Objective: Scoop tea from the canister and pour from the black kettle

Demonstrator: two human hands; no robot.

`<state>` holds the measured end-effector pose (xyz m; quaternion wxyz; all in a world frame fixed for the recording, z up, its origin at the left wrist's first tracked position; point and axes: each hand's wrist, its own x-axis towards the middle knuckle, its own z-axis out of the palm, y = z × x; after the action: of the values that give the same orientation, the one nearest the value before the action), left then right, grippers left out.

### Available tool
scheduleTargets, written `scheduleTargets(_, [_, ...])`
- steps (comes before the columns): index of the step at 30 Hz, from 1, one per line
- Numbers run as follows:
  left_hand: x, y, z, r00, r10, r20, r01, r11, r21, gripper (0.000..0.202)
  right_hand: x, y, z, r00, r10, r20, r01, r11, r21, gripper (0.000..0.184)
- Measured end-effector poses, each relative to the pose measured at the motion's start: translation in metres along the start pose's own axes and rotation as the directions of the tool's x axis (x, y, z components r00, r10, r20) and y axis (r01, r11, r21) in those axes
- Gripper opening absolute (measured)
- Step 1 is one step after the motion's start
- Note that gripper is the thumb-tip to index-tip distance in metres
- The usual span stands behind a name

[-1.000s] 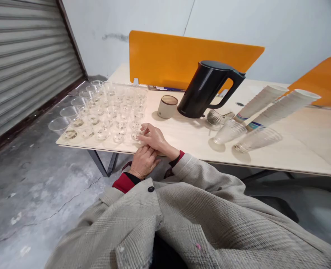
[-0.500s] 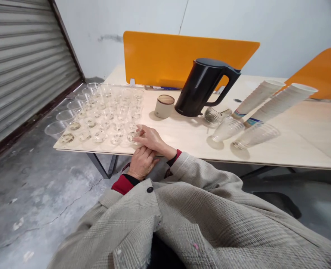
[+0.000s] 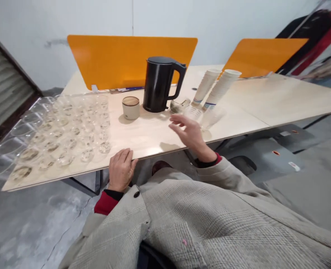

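Head view, places relative to the black kettle (image 3: 157,86). Far left: rows of clear cups (image 3: 66,158), dark flecks at their bottoms. Front-left: left hand (image 3: 121,170), empty, laid on the table (image 3: 151,140) edge. Front-right: right hand (image 3: 190,133), empty, loosely curled. Right, near that hand: stacked clear cups (image 3: 214,116), thin-looking, blurred. Step in hand, apparently: a reach towards these; gripping them calls for light pressure.

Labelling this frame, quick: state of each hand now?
Left hand: open, fingers resting on the front edge of the table, nothing seen held.
Right hand: open, fingers loosely curled, nothing seen held.
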<state>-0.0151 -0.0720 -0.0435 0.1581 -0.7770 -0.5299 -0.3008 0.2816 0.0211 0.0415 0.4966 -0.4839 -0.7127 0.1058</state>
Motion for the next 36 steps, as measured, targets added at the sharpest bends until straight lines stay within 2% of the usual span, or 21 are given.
scheduleTargets(2, [0.009, 0.005, -0.001, 0.999, -0.032, -0.005, 0.033, 0.999, 0.020, 0.034, 0.004, 0.016, -0.037, 0.986, 0.015, -0.168, -0.030, 0.995, -0.091, 0.031])
scheduleTargets(4, [0.019, 0.011, 0.000, 0.999, -0.052, 0.001, 0.052, 0.998, 0.021, 0.033, 0.006, 0.031, -0.064, 0.961, 0.020, -0.277, -0.072, 0.981, -0.179, 0.028])
scheduleTargets(7, [0.035, 0.021, 0.005, 0.999, -0.043, 0.029, 0.044, 0.999, -0.013, 0.031, 0.005, 0.050, -0.084, 0.953, 0.024, -0.302, -0.114, 0.953, -0.282, 0.024])
scheduleTargets(10, [0.051, 0.032, 0.013, 0.998, -0.023, 0.060, 0.026, 0.999, -0.041, 0.030, 0.004, 0.061, -0.083, 0.975, -0.011, -0.223, -0.080, 0.916, -0.394, 0.025])
scheduleTargets(14, [0.073, 0.043, 0.024, 0.995, 0.004, 0.098, 0.003, 0.998, -0.070, 0.029, 0.012, 0.067, -0.070, 0.996, -0.063, -0.067, 0.012, 0.809, -0.588, 0.027])
scheduleTargets(19, [0.086, 0.052, 0.031, 0.989, 0.057, 0.139, -0.047, 0.996, -0.079, 0.027, 0.025, 0.075, -0.065, 0.994, -0.087, 0.061, 0.105, 0.742, -0.662, 0.023])
scheduleTargets(23, [0.084, 0.052, 0.032, 0.989, 0.074, 0.125, -0.063, 0.994, -0.084, 0.026, 0.029, 0.078, -0.067, 0.994, -0.092, 0.065, 0.111, 0.704, -0.702, 0.028])
scheduleTargets(36, [0.083, 0.050, 0.032, 0.989, 0.108, 0.099, -0.102, 0.992, -0.068, 0.025, 0.039, 0.078, -0.060, 0.999, -0.019, 0.036, 0.039, 0.700, -0.713, 0.028])
